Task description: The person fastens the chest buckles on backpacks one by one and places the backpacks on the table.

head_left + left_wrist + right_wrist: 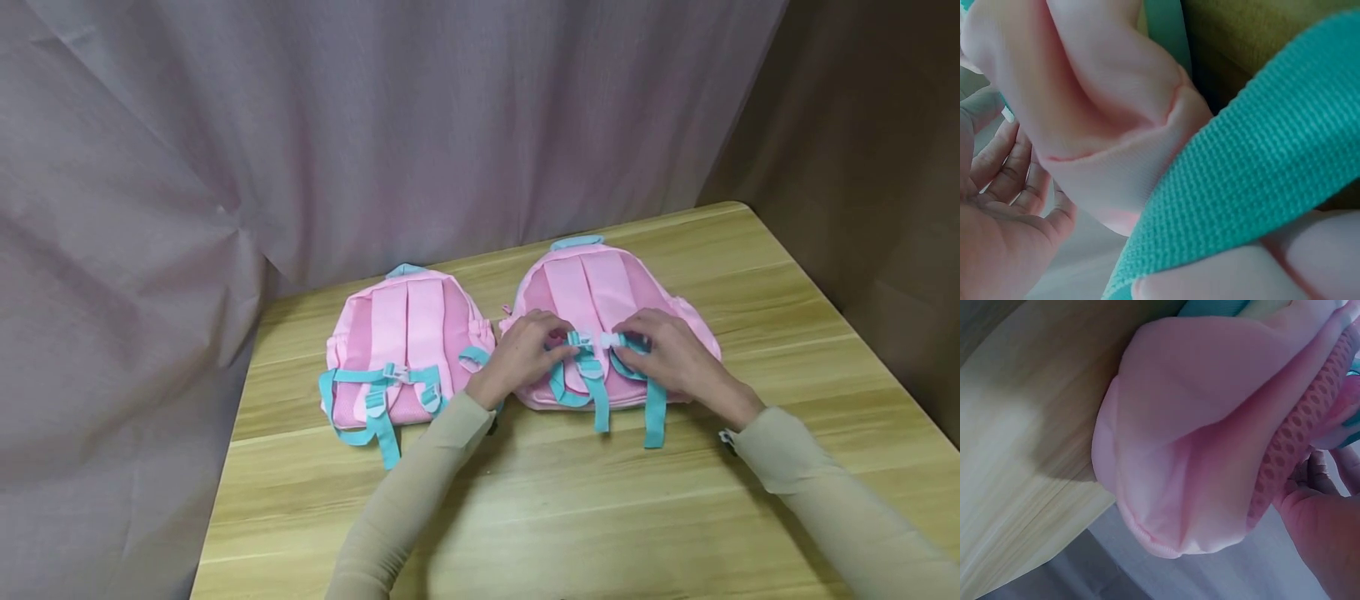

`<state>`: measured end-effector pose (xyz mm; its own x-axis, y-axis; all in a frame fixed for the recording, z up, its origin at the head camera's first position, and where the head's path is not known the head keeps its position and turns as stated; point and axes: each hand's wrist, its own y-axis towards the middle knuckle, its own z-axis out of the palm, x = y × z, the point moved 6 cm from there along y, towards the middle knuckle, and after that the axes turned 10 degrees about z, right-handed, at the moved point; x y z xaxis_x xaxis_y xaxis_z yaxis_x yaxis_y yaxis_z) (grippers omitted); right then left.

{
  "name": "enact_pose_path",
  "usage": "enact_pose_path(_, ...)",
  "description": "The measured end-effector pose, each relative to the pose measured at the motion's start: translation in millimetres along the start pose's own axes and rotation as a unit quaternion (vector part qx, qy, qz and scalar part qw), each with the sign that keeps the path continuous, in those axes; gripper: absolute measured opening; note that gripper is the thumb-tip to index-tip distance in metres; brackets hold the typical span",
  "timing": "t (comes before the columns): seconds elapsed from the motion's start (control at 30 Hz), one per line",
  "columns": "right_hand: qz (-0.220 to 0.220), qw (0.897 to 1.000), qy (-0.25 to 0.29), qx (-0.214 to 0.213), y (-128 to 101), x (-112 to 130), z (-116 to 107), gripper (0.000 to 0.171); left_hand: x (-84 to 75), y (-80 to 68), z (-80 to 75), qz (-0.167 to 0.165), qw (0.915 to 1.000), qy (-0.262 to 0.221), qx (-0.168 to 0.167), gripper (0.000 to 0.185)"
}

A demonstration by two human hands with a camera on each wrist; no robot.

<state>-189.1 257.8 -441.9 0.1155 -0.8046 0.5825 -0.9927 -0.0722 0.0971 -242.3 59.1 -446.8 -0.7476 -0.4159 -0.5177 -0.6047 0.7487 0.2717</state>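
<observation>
Over the back of the right pink backpack (615, 283), both hands work at its turquoise chest strap. My left hand (531, 354) pinches the turquoise strap end (579, 340) between thumb and fingers. Opposite it, my right hand (663, 352) pinches a pale plastic buckle (611, 340) on the strap's other side. The two buckle ends lie close together, in line, over the shoulder straps. Pink fabric and a wide turquoise webbing strap (1229, 175) fill the left wrist view, with the left hand (1010, 206) beside them. Pink mesh (1285, 444) partly hides the right fingers in the right wrist view.
A matching pink backpack (360, 333) lies to the left, its turquoise strap crossing the front with a pale buckle (396, 373). Both bags lie on a wooden table (585, 517). A grey curtain (450, 125) hangs behind the table, and a brown one (862, 167) at the right.
</observation>
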Motion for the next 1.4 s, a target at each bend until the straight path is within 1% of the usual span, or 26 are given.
enact_pose_path(0.1, -0.004, 1.0, 0.002, -0.007, 0, 1, -1, 0.028, 0.0, -0.1, 0.4, -0.001, 1.0, -0.002, 0.0, 0.03)
enact_pose_path(0.4, -0.023, 1.0, -0.001, -0.02, 2, 5, -3, 0.027, -1.9, 2.1, 1.3, 0.0, 0.9999, 0.014, 0.006, 0.031)
enact_pose_path(0.67, -0.036, 0.999, 0.008, -0.012, 2, 8, -4, 0.026, -4.6, 6.8, 3.9, 0.003, 0.9997, 0.016, 0.015, 0.03)
enact_pose_path(0.8, -0.035, 0.999, 0.007, -0.007, 2, 9, -4, 0.027, -4.9, 7.8, 4.2, 0.003, 0.9997, 0.017, 0.015, 0.03)
enact_pose_path(0.93, -0.034, 0.999, 0.003, 0.004, 3, 9, -3, 0.027, -4.6, 8.3, 4.6, 0.007, 0.9999, 0.011, 0.008, 0.029)
enact_pose_path(1.1, -0.046, 0.999, -0.006, 0.007, 3, 12, -3, 0.026, -5.2, 8.8, 5.0, 0.012, 0.9998, 0.014, -0.006, 0.028)
enact_pose_path(1.4, -0.05, 0.999, -0.007, 0.005, 4, 14, -3, 0.025, -8.4, 9.0, 6.0, 0.002, 0.9998, 0.014, -0.015, 0.027)
